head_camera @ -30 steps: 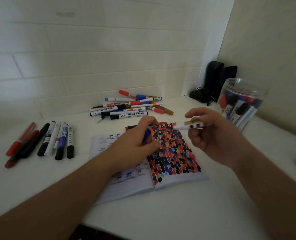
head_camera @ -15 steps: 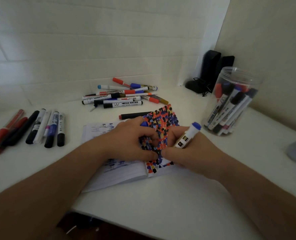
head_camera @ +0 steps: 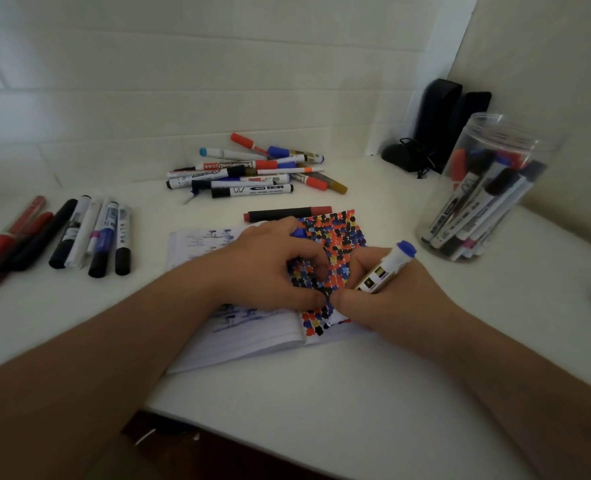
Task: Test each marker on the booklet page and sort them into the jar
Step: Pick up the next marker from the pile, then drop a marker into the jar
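White counter: right hand (head_camera: 391, 289) grips marker (head_camera: 385, 268) on booklet (head_camera: 252, 327); left hand (head_camera: 269, 268) holds cap (head_camera: 299, 232).

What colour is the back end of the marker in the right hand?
Blue, on a white marker held by the right hand; head view.

Single head-worn wide-angle view, looked forward and down from close above white table (head_camera: 321, 393), faced the wall corner, forearms entering from below

Right hand (head_camera: 387, 289) grips a white marker (head_camera: 387, 268) tip-down on the dotted booklet (head_camera: 339, 237); left hand (head_camera: 269, 268) holds its blue cap (head_camera: 299, 232). Jar (head_camera: 488, 188) stands right, holding markers.
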{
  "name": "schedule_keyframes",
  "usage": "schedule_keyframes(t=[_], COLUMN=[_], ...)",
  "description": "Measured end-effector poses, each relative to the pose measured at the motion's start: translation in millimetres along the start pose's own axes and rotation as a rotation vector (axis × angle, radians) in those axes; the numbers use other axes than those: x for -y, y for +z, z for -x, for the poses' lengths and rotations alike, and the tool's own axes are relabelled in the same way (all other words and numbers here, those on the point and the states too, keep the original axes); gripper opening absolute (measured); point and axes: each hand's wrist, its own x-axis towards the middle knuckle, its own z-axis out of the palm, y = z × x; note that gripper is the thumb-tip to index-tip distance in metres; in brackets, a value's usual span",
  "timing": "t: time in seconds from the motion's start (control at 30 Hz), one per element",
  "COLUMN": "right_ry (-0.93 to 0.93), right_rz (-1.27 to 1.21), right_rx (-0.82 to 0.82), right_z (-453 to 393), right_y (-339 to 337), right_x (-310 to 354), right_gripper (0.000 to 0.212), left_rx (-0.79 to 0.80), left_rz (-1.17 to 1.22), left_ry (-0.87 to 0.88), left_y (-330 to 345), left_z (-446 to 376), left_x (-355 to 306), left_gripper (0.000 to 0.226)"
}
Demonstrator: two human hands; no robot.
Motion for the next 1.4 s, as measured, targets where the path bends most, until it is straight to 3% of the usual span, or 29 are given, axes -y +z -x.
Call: schedule_keyframes(t=[1.4], right_ry=[0.008], right_rz=[-0.034], right_rx=[-0.027], right_z=[-1.1], right_y=[-1.0], right_x=[-7.0], right_gripper=[0.026], left_rx=[0.008], left_rz=[0.012], left_ry=[-0.015], left_y=[-0.5], left_z=[1.1], left_x=[-1.2], left_gripper=[0.043])
